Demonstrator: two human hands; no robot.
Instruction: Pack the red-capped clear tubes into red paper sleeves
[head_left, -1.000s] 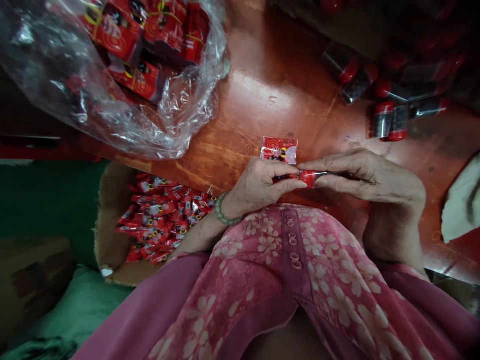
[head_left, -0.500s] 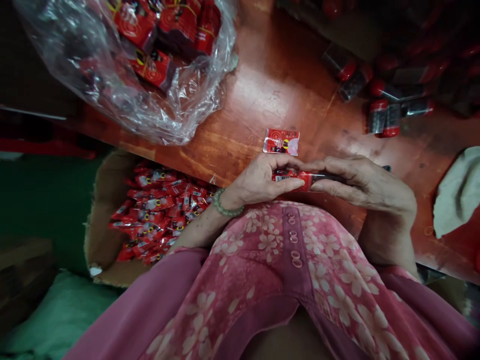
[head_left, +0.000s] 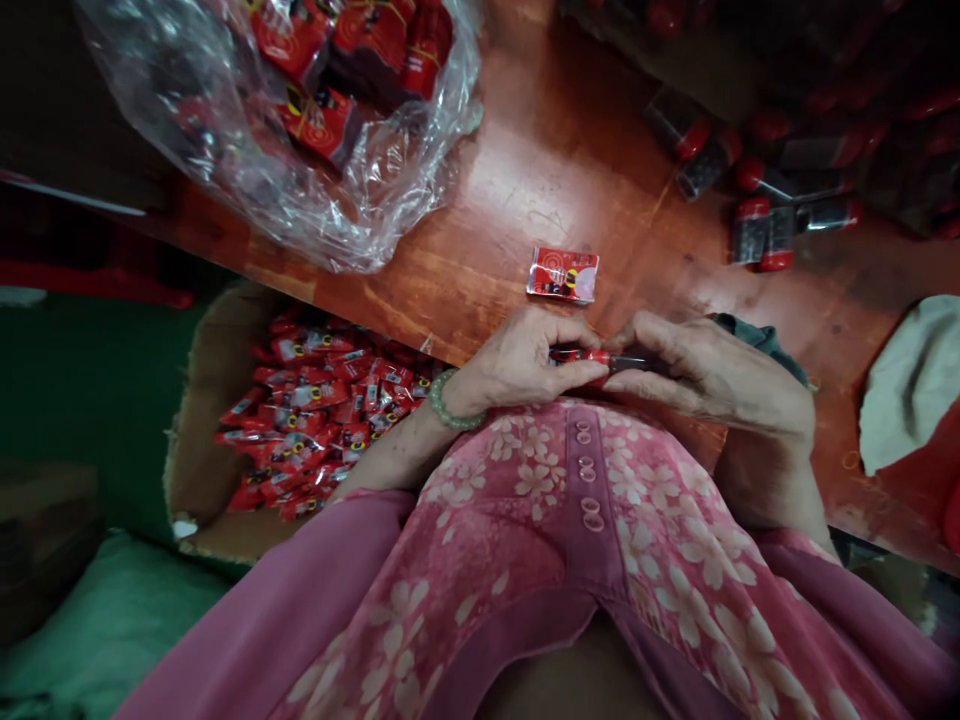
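My left hand (head_left: pixel 529 358) pinches the red printed end of a small red-and-clear bottle (head_left: pixel 592 360), thumb below and fingers above. My right hand (head_left: pixel 697 370) is closed around the clear, dark-looking end, its fingertips close to the left ones. Most of the bottle is hidden by my fingers. A dark green cloth (head_left: pixel 765 345) shows behind my right hand; whether the hand touches it, I cannot tell. Just beyond my hands a flat red printed packet (head_left: pixel 562 275) lies on the wooden table (head_left: pixel 517 180).
A clear plastic bag (head_left: pixel 360 230) with rubber-banded bundles of red printed packets (head_left: pixel 322 125) sits at the upper left. Below the table edge, a cardboard box (head_left: pixel 202 400) holds many red wrapped pieces (head_left: pixel 315 400). Red-capped clear bottles (head_left: pixel 765 235) lie at upper right, a pale cloth (head_left: pixel 911 385) further right.
My right hand has moved slightly left, closer to my left hand, and less of the bottle shows between them. More of the dark green cloth is visible behind it. The view has shifted slightly.
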